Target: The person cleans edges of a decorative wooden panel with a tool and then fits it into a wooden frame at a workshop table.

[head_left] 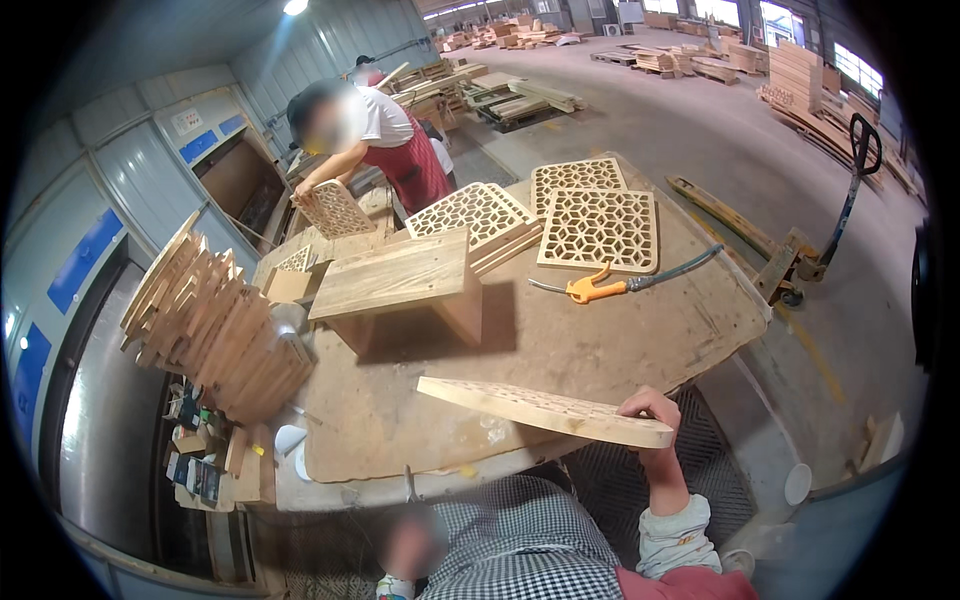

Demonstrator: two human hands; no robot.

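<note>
My right hand (655, 415) grips the right end of a wooden lattice panel (540, 412), tilted so that its pale edge faces me. The panel hangs above the near edge of the work table (700, 310). My left hand (410, 540) is low in front of my checked apron, and a blur covers its fingers. From it a thin, dark metal tool (409, 485) points up toward the table edge; its full shape is hidden. Past the panel, a small wooden bench-like stand (395, 275) rests on the table. To its right lies an orange air blow gun (595, 287) on a hose.
Several lattice panels (600, 230) lie at the table's far side. A tall stack of wooden pieces (215, 325) leans at the left. Across the table a co-worker (400, 150) bends over another lattice panel (335, 210). A pallet jack (800, 255) stands at the right.
</note>
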